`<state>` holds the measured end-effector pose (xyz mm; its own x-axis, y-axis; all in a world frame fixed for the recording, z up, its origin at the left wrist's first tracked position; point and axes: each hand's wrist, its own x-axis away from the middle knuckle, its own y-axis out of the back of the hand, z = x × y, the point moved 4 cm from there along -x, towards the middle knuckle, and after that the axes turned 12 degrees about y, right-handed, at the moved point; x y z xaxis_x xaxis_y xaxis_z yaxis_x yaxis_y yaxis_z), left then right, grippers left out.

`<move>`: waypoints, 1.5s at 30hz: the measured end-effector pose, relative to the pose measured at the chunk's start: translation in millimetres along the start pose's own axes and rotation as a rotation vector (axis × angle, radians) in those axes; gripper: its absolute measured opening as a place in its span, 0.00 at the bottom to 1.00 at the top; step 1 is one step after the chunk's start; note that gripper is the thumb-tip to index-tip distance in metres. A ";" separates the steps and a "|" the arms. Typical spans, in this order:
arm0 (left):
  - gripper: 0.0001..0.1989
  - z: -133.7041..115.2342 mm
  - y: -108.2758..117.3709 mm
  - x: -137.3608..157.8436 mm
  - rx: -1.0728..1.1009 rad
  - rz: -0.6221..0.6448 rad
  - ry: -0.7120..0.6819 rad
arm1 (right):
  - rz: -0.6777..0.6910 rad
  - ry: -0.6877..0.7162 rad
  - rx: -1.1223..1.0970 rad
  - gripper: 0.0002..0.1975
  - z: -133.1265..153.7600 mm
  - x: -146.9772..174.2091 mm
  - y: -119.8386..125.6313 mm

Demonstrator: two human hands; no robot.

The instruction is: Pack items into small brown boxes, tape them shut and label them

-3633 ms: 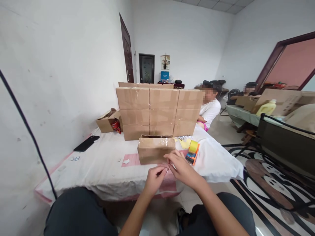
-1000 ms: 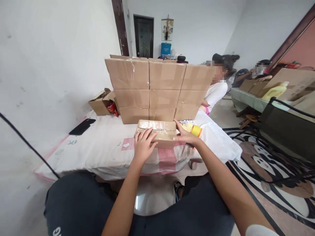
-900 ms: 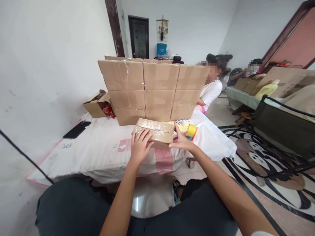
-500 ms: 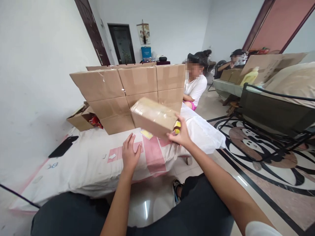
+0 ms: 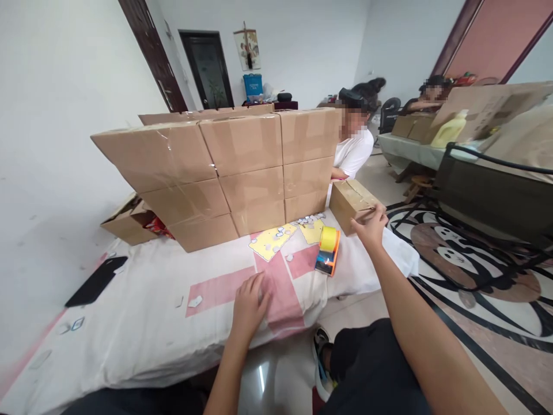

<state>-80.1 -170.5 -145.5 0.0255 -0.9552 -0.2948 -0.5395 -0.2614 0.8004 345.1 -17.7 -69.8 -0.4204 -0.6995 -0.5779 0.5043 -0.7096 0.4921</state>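
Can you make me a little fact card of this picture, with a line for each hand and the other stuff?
Right hand: holds the near end of a brown rectangular cardboard box
Left hand: over a white-and-pink cloth, holding nothing visible
Stack: brown taped cardboard boxes, three rows high
Tape: orange-and-blue dispenser with a yellow roll, on the cloth
Far left: flat black object
Other person: white sleeve beyond the stack's right end
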 end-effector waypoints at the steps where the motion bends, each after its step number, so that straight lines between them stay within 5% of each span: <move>1: 0.22 -0.5 -0.7 0.1 0.009 0.010 0.007 | 0.028 -0.017 0.006 0.56 -2.0 -6.7 -13.3; 6: 0.17 7.7 11.8 -3.8 0.185 0.012 0.020 | 0.122 0.027 -0.065 0.57 -5.8 -51.0 -62.8; 10: 0.09 62.3 71.2 -32.9 0.366 -0.219 0.178 | -0.167 0.081 -0.069 0.42 21.1 -78.4 -63.4; 12: 0.10 111.0 117.3 -54.7 0.405 -0.402 0.314 | -0.290 0.145 -0.069 0.38 63.3 -74.9 -58.5; 15: 0.21 194.1 189.0 -91.6 0.416 -0.680 0.490 | -0.312 0.638 -0.222 0.19 172.7 -20.7 -58.5; 17: 0.32 246.2 226.0 -119.9 0.349 -0.779 0.626 | -0.114 0.949 -0.315 0.12 253.3 49.1 -76.2; 20: 0.48 308.0 255.4 -165.1 0.307 -0.754 0.787 | 0.455 1.203 -0.466 0.15 359.4 170.9 -139.6; 24: 0.58 358.3 256.8 -213.4 0.377 -0.680 0.842 | 1.014 1.060 -0.277 0.30 458.5 273.4 -269.9; 28: 0.64 386.6 242.0 -239.3 0.435 -0.632 0.828 | 1.091 0.894 0.120 0.46 522.2 283.2 -390.1; 32: 0.61 398.2 237.5 -247.6 0.432 -0.673 0.763 | 1.048 0.842 0.243 0.38 550.2 266.0 -453.5; 38: 0.62 385.6 242.9 -230.2 0.354 -0.651 0.769 | 0.985 0.970 0.154 0.26 553.0 260.6 -450.0; 45: 0.61 321.7 294.2 -114.7 0.254 -0.757 0.498 | 0.925 1.243 -0.269 0.21 535.5 294.7 -348.5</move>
<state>-512.5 -93.2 -44.2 0.7697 -0.5084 -0.3862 -0.3980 -0.8551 0.3324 -358.5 -21.8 -63.0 0.8890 -0.2654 -0.3731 0.3964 0.0386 0.9172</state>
